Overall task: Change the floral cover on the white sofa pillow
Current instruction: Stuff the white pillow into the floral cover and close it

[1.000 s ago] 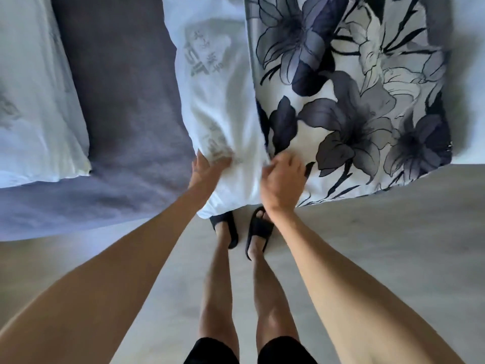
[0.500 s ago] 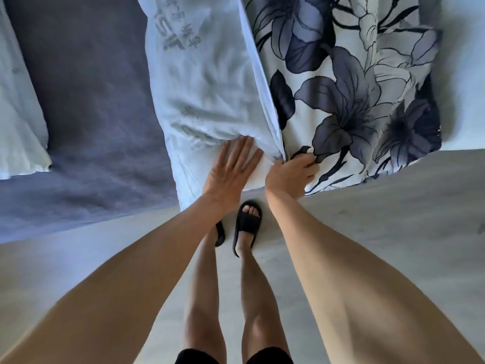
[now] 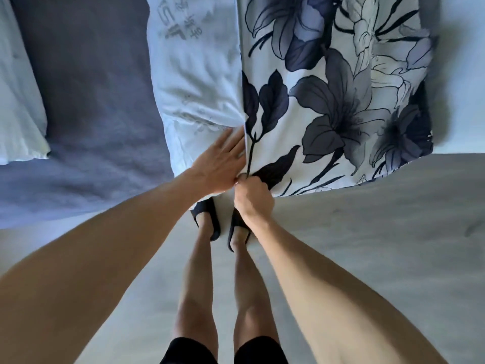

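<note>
Left hand (image 3: pixel 220 164) lies flat, fingers spread, on the near end of the white pillow (image 3: pixel 196 82), fingertips now slid under the cover's edge. Right hand (image 3: pixel 253 197), closed in a fist, pinches the floral cover (image 3: pixel 336 101) at its near corner; half a second ago it sat looser. Pillow half sheathed, on the grey sofa (image 3: pixel 86 101).

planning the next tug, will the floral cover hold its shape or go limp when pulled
Probably limp: the floral cover lies flat and follows the white pillow edge. It likely bunches where the right hand pinches its corner, and seems light.
</note>
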